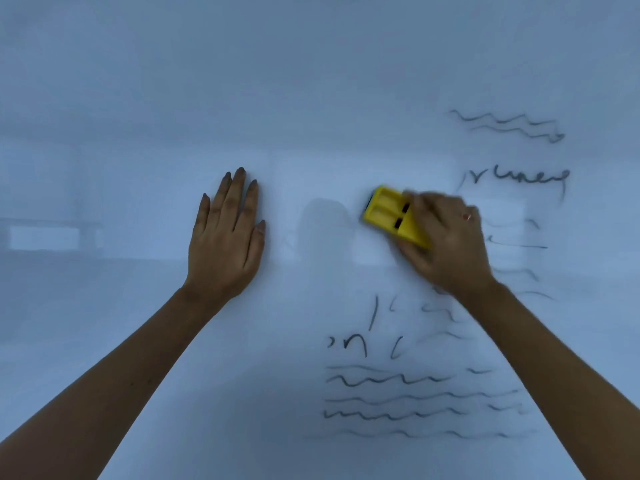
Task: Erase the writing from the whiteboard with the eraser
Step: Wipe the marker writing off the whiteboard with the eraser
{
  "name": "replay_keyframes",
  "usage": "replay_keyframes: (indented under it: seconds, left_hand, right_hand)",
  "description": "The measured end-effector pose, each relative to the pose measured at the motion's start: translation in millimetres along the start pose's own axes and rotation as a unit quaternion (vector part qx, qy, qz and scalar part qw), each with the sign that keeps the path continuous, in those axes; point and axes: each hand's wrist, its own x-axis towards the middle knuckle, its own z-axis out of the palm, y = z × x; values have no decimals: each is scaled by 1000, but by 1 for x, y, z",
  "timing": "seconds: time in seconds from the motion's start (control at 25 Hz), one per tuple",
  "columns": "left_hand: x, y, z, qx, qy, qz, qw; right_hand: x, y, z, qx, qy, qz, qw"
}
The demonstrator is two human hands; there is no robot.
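Two bare hands work against a whiteboard (311, 81) that fills the head view. Left hand (227, 237): laid flat on the board, palm down, fingers (239, 188) straight and close together, thumb alongside; it holds nothing and touches only the board surface, well left of the writing. Right hand (446, 240): motion-blurred, its fingers curled over the right end of a yellow eraser (389, 216), gripping it; the exact lie of each finger cannot be told through the blur. A ring (467, 216) shows on one finger. The eraser rests on the board, tilted, its yellow back with two recessed panels and two dark slots facing the camera. It sits near the board's middle, between the left hand and the remaining writing (415, 396). Dark wavy lines and letter fragments lie to the right of and below the eraser, some faint and smeared; the board directly left of the eraser shows a pale wiped patch.
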Motion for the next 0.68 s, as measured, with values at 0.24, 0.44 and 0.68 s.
replay_keyframes:
  seconds: [0.24,0.44,0.68]
  left_hand:
    - [-12,-1,11,21,5,-23,999]
    - [-14,-3,12,17,16,-22,999]
    - [-14,-1,12,12,15,-22,1000]
  right_hand:
    - [25,-58,18,19,9,41,999]
    - [-82,-122,11,107,-57,-143,982]
    - [-72,-65,4,53,-38,-108,992]
